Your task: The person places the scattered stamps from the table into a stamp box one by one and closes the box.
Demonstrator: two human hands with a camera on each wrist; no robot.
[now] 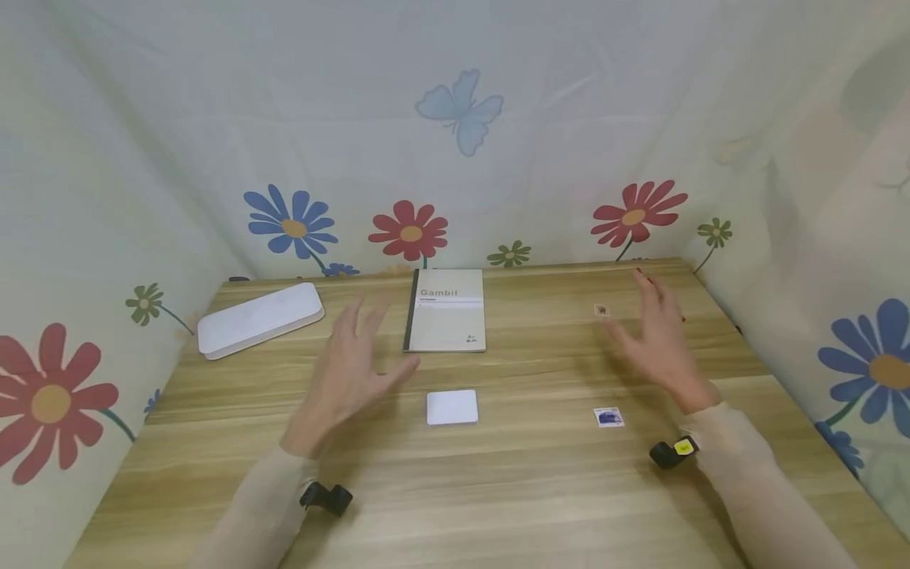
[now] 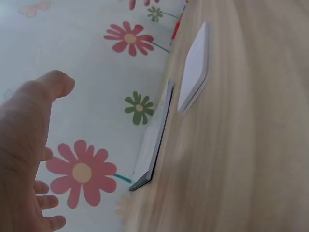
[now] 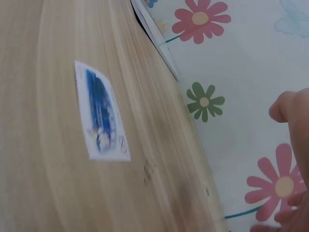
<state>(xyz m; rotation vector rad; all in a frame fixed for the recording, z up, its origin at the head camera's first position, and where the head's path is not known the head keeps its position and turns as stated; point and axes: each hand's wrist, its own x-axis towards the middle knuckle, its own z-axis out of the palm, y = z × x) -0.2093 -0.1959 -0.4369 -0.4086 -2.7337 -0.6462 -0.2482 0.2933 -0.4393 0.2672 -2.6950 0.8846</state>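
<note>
My left hand (image 1: pixel 348 371) hovers over the table left of the notebook (image 1: pixel 448 316), its fingers spread and nothing held. Right of that hand lies a small white rounded-corner block, perhaps a stack of cards (image 1: pixel 452 407), also visible as a white slab (image 2: pixel 194 67) in the left wrist view. Above the right part of the table is my right hand (image 1: pixel 657 344), fingers loosely extended, holding nothing. A small brownish stamp (image 1: pixel 602 310) lies near its thumb. Nearer me sits a blue-and-white postage stamp (image 1: pixel 609 417), seen close up as a stamp (image 3: pixel 101 116) in the right wrist view.
A long white rounded case or box (image 1: pixel 261 320) lies at the back left of the wooden table (image 1: pixel 498 506). Something thin and red (image 1: pixel 643 274) is mostly hidden behind the right hand. A flower-printed curtain (image 1: pixel 540 182) borders the table's back and sides.
</note>
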